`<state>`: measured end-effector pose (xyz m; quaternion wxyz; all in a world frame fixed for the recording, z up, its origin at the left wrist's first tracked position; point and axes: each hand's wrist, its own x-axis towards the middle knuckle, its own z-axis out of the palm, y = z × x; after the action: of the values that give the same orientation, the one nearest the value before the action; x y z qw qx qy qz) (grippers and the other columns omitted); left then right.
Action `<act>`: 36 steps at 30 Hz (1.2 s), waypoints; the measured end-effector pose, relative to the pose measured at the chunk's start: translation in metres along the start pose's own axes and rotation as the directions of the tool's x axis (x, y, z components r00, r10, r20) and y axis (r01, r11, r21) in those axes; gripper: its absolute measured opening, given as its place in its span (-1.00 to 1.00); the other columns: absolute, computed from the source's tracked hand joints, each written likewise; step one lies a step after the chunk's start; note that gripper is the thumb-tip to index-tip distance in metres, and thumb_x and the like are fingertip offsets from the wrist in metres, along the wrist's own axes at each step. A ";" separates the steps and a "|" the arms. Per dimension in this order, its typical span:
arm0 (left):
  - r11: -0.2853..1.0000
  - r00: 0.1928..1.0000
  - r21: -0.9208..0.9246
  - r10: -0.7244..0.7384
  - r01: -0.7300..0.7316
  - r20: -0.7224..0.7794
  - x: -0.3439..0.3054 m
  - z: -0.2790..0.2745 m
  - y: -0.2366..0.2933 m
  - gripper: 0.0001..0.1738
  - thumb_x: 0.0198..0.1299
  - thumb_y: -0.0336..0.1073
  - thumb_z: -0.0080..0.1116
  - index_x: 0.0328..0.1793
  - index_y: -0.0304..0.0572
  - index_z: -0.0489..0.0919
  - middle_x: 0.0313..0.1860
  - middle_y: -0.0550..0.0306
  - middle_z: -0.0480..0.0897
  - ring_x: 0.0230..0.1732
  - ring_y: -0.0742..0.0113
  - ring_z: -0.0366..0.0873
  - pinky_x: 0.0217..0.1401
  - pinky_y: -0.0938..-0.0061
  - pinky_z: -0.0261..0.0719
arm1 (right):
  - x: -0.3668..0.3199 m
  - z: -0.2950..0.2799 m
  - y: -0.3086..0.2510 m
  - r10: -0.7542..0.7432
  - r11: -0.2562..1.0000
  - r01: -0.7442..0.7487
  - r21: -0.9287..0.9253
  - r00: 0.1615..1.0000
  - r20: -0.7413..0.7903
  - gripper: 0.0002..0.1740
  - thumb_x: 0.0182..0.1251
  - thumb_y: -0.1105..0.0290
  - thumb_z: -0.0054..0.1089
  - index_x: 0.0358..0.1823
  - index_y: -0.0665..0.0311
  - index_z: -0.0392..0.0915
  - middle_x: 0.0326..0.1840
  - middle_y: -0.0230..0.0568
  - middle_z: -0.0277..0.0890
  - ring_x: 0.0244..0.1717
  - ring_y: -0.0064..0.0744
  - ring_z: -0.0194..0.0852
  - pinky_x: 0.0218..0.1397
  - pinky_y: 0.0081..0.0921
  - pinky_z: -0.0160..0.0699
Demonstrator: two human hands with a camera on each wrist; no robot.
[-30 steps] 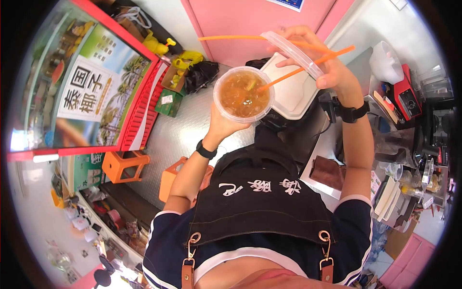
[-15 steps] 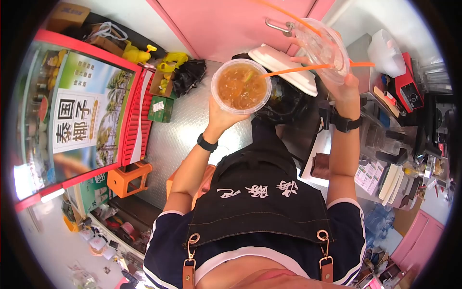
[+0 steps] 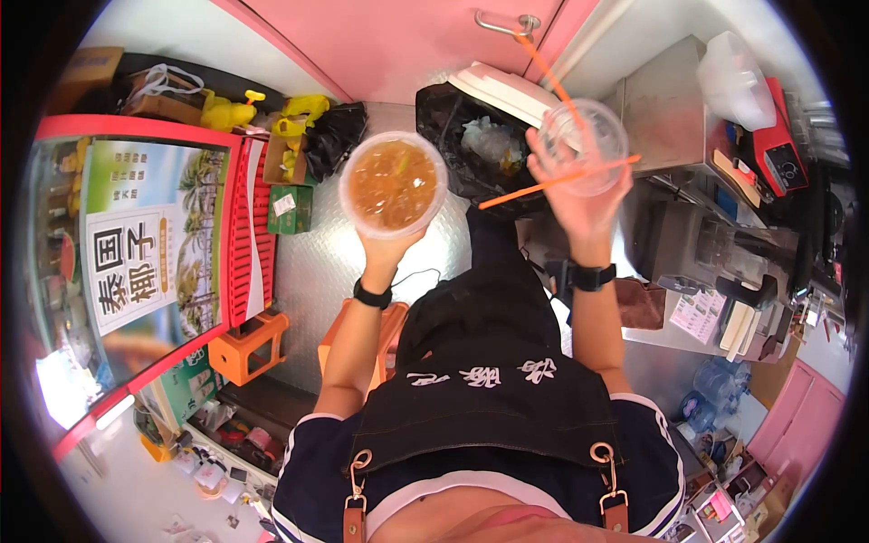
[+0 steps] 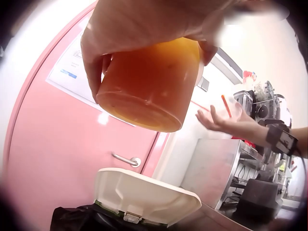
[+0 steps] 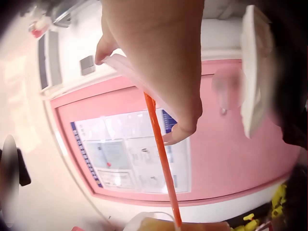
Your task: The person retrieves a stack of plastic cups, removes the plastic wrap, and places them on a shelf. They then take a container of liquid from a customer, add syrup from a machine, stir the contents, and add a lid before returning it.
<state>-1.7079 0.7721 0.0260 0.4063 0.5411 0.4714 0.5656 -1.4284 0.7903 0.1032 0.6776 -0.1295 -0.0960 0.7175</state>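
Observation:
My left hand (image 3: 385, 242) grips a clear plastic cup (image 3: 392, 185) full of amber drink from below and holds it up, open-topped. In the left wrist view the fingers (image 4: 96, 62) curl round the cup (image 4: 149, 82). To the right, my right hand (image 3: 575, 185) holds a clear lid (image 3: 593, 136) and two orange straws (image 3: 557, 181) above the bin; one straw points up toward the door. In the right wrist view, thumb and fingers (image 5: 185, 127) curl round the lid edge (image 5: 125, 67), and a straw (image 5: 161, 159) runs down toward the cup rim (image 5: 178, 224).
A bin with a black bag (image 3: 453, 122) and raised white lid (image 3: 507, 90) stands before a pink door (image 3: 398, 45). A steel counter (image 3: 661, 100) with machines lies to the right. A red-framed poster cabinet (image 3: 136, 244) and orange stools (image 3: 249, 344) are on the left.
The straw that stood in the drink is out of the cup. The cup has moved left and lower. My right hand has brought the lid and straws down over the bin.

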 end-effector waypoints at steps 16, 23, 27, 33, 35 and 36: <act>0.877 0.910 0.259 -0.357 0.404 -0.212 -0.028 -0.032 0.078 -0.65 0.10 -0.47 0.25 0.06 -0.29 0.56 -0.03 0.13 0.63 -0.04 0.28 0.55 0.04 0.42 0.50 | 0.063 -0.309 0.106 0.192 0.961 0.055 0.270 0.571 -0.798 0.18 -0.04 -0.38 0.21 0.49 0.02 -0.17 0.56 -0.02 -0.41 0.50 0.31 -0.33 0.42 0.37 -0.22; 0.949 0.915 0.131 -0.230 0.286 -0.332 -0.024 -0.020 0.083 -0.61 0.09 -0.44 0.29 0.08 -0.29 0.51 -0.07 0.13 0.57 -0.13 0.28 0.50 -0.01 0.40 0.48 | 0.047 -0.385 0.120 0.129 0.975 0.095 0.202 0.498 -0.858 -0.71 0.30 0.50 0.15 0.01 0.42 0.40 -0.07 -0.15 0.55 0.09 -0.12 0.52 0.24 -0.02 0.48; 0.948 0.914 0.170 -0.195 0.268 -0.356 -0.032 -0.030 0.083 -0.44 0.00 -0.46 0.35 0.18 -0.30 0.44 0.07 0.07 0.52 0.00 0.23 0.49 0.12 0.35 0.46 | 0.015 -0.338 0.109 0.258 0.960 -0.226 0.168 0.470 -0.844 -0.58 0.37 0.01 0.04 -0.32 0.29 0.43 -0.52 -0.37 0.32 -0.50 -0.50 0.31 0.08 0.16 0.44; 0.988 0.993 0.150 -0.025 0.043 -0.118 -0.042 -0.049 0.064 -0.27 -0.05 -0.47 0.38 0.28 -0.44 0.32 0.22 -0.07 0.44 0.14 0.11 0.42 0.29 0.27 0.31 | -0.069 -0.173 0.083 0.147 0.793 -0.435 -0.427 0.817 -0.558 -0.27 -0.11 0.66 0.22 0.23 0.31 0.28 -0.01 0.02 0.48 0.01 -0.22 0.48 0.00 -0.31 0.54; 0.993 0.999 0.117 -0.019 0.023 -0.031 -0.049 -0.040 0.082 -0.23 -0.10 -0.52 0.39 0.28 -0.44 0.30 0.20 -0.08 0.45 0.09 0.13 0.46 0.25 0.29 0.37 | -0.120 -0.161 0.093 0.042 0.860 -0.179 -0.479 0.958 -0.283 -0.39 0.03 0.64 0.18 0.20 0.34 0.29 -0.07 -0.04 0.50 -0.13 -0.28 0.56 -0.05 -0.32 0.60; 0.992 1.000 0.123 -0.016 0.016 0.001 -0.055 -0.041 0.087 -0.18 -0.15 -0.57 0.40 0.31 -0.41 0.26 0.20 -0.09 0.44 0.09 0.13 0.48 0.23 0.29 0.40 | -0.151 -0.149 0.091 0.042 0.848 -0.148 -0.510 0.976 -0.214 -0.49 0.16 0.59 0.14 0.18 0.36 0.31 -0.08 -0.04 0.53 -0.11 -0.30 0.57 -0.07 -0.36 0.64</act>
<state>-1.7396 0.6950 0.0990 0.3772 0.5618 0.5093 0.5317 -1.4599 0.6281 -0.0584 0.5865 -0.3829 -0.2138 0.6809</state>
